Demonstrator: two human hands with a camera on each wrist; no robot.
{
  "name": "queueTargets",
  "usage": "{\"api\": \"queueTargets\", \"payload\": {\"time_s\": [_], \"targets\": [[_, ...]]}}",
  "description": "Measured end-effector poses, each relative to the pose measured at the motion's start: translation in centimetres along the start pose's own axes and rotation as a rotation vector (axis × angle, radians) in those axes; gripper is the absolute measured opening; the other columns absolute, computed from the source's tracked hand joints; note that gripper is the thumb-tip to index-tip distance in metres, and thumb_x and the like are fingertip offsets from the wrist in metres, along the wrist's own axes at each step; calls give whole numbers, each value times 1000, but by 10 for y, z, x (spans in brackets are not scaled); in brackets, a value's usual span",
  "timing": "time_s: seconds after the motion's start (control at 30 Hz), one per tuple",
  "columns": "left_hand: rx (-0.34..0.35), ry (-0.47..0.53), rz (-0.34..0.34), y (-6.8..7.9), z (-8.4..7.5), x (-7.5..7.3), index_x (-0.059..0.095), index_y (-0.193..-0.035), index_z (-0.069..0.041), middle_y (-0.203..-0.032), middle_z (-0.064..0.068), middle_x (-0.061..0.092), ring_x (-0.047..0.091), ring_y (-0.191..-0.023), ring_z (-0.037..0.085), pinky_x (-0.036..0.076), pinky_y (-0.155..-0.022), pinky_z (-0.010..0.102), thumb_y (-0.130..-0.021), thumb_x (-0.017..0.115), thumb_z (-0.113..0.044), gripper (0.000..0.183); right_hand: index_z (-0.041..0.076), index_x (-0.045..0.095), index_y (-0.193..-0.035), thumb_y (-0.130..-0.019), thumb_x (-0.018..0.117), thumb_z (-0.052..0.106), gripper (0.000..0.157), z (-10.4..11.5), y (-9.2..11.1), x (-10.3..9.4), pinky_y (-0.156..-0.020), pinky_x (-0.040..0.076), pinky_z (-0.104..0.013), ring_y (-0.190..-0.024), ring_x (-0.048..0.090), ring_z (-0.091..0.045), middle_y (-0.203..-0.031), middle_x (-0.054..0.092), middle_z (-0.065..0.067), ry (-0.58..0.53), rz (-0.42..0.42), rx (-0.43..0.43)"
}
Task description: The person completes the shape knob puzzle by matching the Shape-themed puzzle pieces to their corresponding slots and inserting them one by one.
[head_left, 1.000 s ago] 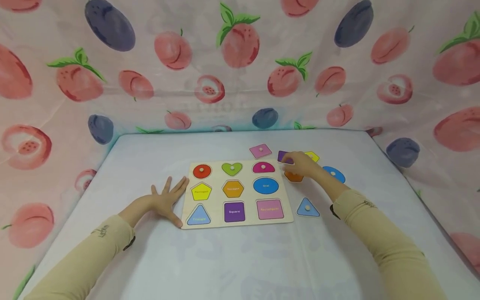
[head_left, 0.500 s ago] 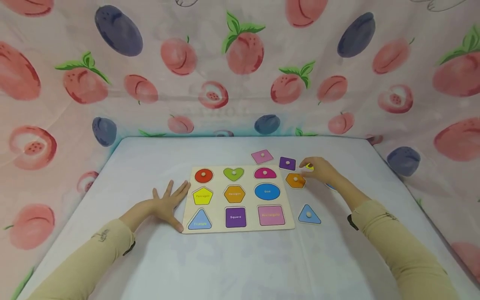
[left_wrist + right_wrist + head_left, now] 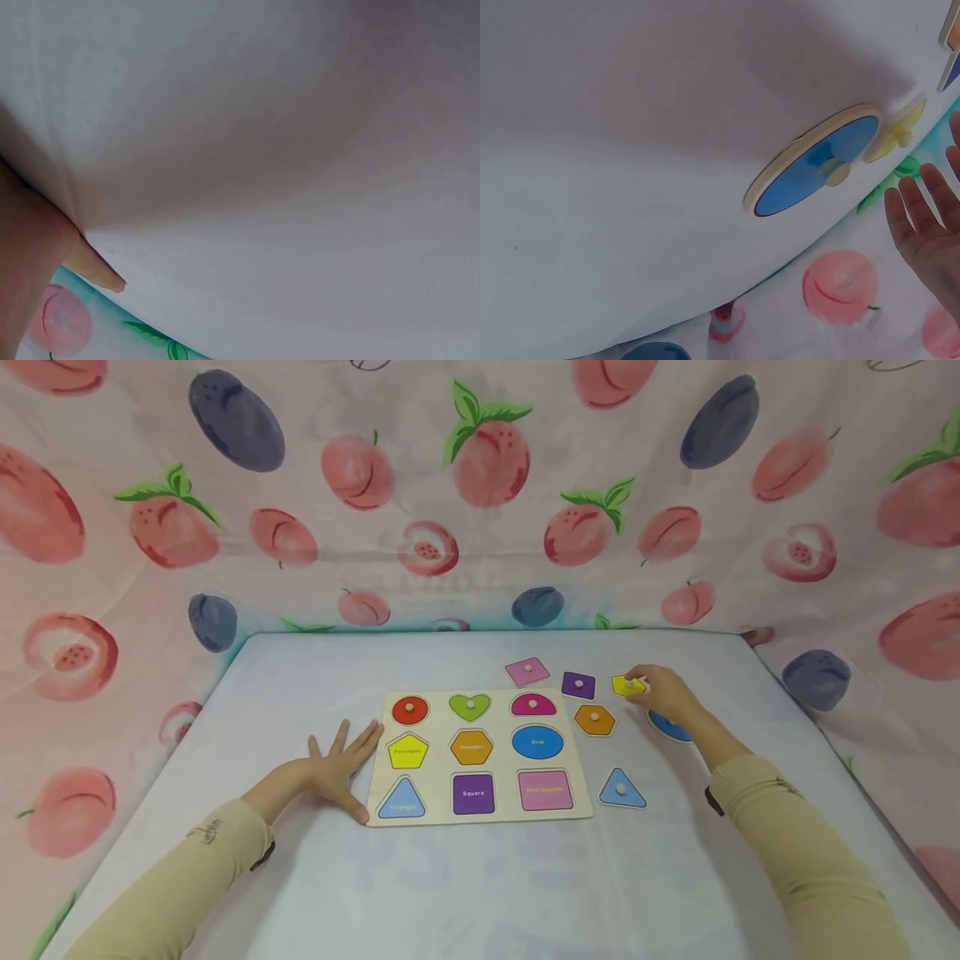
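Note:
My left hand point(image 3: 333, 774) rests with fingers spread at the left edge of a wooden shape puzzle board point(image 3: 438, 785); in the left wrist view only part of that hand point(image 3: 34, 247) shows. At the far right, my right hand point(image 3: 667, 692) reaches over a yellow pentagon piece point(image 3: 619, 686), its fingertips right at the small knob. The right wrist view shows the right hand's fingers point(image 3: 922, 206) fairly straight, beside the yellow piece point(image 3: 889, 142), which lies flat on the table. A blue oval piece point(image 3: 671, 727) lies under the right wrist, partly hidden.
Right of the board lie an orange hexagon point(image 3: 585, 721), a purple square point(image 3: 571, 684) and a light blue triangle point(image 3: 615, 797). A pink rectangle point(image 3: 517, 673) lies behind it. Red circle, green heart and magenta semicircle pieces sit in the board's back row. A fruit-print cloth point(image 3: 495, 552) hangs behind.
My right hand has moved right, from over the purple square and orange hexagon to the yellow pentagon. The left hand stays at the board's edge.

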State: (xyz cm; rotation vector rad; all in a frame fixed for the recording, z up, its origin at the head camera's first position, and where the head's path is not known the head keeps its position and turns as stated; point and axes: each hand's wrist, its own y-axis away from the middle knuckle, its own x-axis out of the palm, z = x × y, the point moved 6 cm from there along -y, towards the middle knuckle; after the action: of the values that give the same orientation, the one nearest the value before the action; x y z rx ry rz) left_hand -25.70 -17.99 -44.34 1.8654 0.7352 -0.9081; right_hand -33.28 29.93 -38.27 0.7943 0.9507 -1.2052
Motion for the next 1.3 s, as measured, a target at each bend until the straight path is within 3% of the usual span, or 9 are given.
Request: {"api": "queueTargets", "payload": {"time_s": [0.37,0.6,0.87,1.1,1.3], "targets": [[1,-6,8,-1,2,2,-7,-151,-11,-158,14,-15,-23,-138,49,-17,-92,79,-56,82,-56,138,-6,49,-127,-91,62,14,43,-12,-15,8,-103,36,-58,-121,42,-48,-134,45,-31,-6,76,118],[3,-17,3,-1,2,-3,-6,-151,-11,-158,13,-14,-23,-138,49,-16,-92,79,-56,83,-55,138,-7,49,-125,-91,60,11,40,-20,-20,15,-104,35,-57,-119,43,-47,-133,44,-32,-37,75,153],[-21,-29,20,-2,4,1,-7,-151,-12,-158,12,-15,-23,-138,48,-15,-93,79,-55,83,-56,139,-11,54,-114,-93,55,9,29,-25,-27,18,-99,40,-54,-108,48,-43,-118,53,-32,-72,39,182],[-14,-32,31,0,1,-1,-8,-151,-12,-158,11,-18,-24,-138,48,-15,-93,80,-55,83,-56,140,-9,56,-92,-89,58,6,16,-15,-29,14,-80,45,-48,-83,54,-37,-93,59,-28,10,-63,180],[19,-15,20,0,1,1,-10,-151,-11,-157,12,-20,-27,-137,49,-17,-91,80,-56,84,-55,140,-8,53,-88,-88,57,6,14,-14,-30,19,-77,45,-46,-82,53,-36,-90,60,-26,56,-81,208]]}}
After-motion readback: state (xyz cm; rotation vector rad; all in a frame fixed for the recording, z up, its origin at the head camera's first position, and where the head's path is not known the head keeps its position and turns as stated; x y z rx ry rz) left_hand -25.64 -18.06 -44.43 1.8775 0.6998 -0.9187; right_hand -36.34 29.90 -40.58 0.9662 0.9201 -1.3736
